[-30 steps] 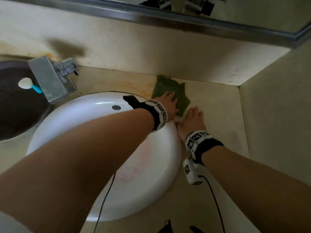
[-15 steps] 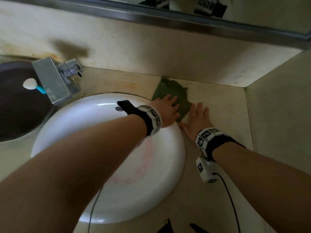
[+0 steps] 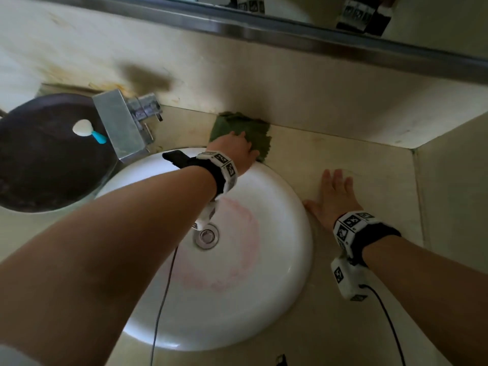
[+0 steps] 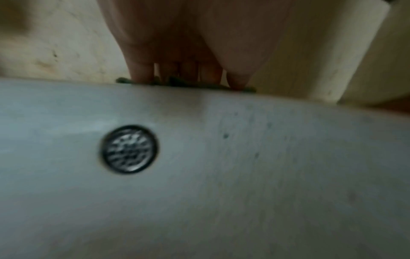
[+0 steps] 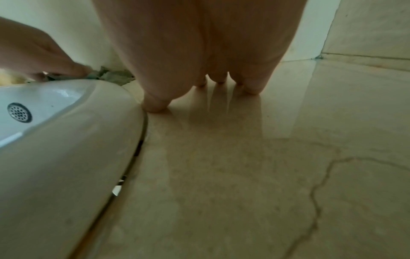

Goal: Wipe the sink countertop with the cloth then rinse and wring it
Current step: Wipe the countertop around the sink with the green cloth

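- The beige stone countertop [image 3: 369, 165] carries a round white sink [image 3: 277, 299].
- A green cloth [image 3: 253, 130] lies flat behind the sink, against the back wall.
- A dark round basin [image 3: 39, 159] and a metal tap [image 3: 118, 125] stand at the left.

dark round pan [image 3: 50, 154] left of the basin, white-and-blue utensil [image 3: 88, 130] on it – mirror's metal frame [image 3: 264, 30] above
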{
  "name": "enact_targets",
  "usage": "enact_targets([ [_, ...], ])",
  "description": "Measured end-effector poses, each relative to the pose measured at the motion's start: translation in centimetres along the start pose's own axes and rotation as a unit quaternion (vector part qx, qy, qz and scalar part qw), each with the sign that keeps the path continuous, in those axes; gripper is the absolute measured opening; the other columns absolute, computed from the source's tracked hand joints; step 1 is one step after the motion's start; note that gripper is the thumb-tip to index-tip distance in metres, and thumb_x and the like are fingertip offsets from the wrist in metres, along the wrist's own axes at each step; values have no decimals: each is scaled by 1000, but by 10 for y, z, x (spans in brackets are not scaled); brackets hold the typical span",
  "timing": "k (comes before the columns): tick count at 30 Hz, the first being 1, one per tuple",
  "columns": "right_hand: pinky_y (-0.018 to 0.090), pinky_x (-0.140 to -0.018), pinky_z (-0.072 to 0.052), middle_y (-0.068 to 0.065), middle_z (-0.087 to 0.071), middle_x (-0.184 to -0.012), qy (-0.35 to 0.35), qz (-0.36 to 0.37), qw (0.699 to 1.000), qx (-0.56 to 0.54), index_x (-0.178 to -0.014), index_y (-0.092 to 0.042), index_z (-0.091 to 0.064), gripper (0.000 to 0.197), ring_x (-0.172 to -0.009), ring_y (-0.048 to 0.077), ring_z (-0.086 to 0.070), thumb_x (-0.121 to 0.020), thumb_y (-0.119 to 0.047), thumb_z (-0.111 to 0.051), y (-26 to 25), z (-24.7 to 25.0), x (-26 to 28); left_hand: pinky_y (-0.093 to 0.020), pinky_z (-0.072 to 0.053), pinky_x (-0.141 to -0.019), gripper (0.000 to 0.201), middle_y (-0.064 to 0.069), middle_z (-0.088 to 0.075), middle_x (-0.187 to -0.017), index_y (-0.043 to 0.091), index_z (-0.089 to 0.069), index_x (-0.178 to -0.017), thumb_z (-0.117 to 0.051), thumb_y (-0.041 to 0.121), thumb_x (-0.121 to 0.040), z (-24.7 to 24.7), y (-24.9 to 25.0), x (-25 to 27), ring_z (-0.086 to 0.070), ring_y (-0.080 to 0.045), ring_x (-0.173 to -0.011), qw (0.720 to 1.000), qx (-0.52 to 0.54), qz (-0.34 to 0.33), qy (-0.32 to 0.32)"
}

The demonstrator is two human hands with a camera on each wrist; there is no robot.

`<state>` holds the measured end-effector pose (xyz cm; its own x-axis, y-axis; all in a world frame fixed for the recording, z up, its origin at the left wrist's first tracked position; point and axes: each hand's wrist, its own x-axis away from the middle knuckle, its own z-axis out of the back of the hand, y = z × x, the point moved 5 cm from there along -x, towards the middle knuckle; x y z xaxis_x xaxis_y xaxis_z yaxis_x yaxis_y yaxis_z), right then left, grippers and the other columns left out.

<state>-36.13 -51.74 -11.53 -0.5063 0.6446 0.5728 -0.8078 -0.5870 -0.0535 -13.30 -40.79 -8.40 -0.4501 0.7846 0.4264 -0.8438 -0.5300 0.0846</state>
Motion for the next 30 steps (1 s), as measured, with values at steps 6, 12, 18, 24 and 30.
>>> enact_targets([
  [6, 45, -120, -3, 11, 17, -159, 2, -1, 1000, 3, -152, -15, 14, 94, -146, 37, 13, -92, -58, -44, 0, 0, 3, -37, -45, -92, 34, -10, -58, -123, 10, -60, -119, -53, 33, -95, 18, -8, -16, -55, -27, -111, 996, 49, 35, 70],
  [12, 44, -120, -3, 9, 17, -160, 4, 0, 1000, -13, -152, -16, 13, 93, -146, 36, 14, -92, -56, -46, -1, 1, 5, -42, -37, -105, 48, -13, -41, -142, 13, -45, -137, -51, 37, -96, 3, -16, -30, -38, -32, -131, 999, 32, 22, 32],
  [18, 43, -120, -3, 9, 17, -160, 8, 2, 1000, -16, -152, -17, 13, 94, -146, 36, 14, -91, -56, -46, 0, 0, 3, -45, -26, -115, 60, -15, -24, -155, 13, -35, -145, -52, 42, -95, -7, -60, -30, -20, -36, -143, 987, 87, 123, 54],
  [24, 43, -119, -3, 9, 18, -160, 7, 3, 1000, -25, -152, -17, 13, 94, -146, 36, 15, -91, -57, -46, -1, 0, 2, -54, -27, -114, 66, -10, -5, -161, 17, -25, -151, -51, 42, -95, -14, -92, -24, -7, -37, -146, 970, 120, 210, 30],
  [30, 43, -119, -3, 8, 20, -159, 0, 3, 1000, -26, -152, -18, 14, 93, -146, 35, 17, -92, -55, -46, -1, -1, 2, -54, -21, -116, 70, -5, -4, -162, 21, -22, -152, -52, 45, -93, -15, -42, -32, -4, -36, -147, 976, 139, 166, 30],
])
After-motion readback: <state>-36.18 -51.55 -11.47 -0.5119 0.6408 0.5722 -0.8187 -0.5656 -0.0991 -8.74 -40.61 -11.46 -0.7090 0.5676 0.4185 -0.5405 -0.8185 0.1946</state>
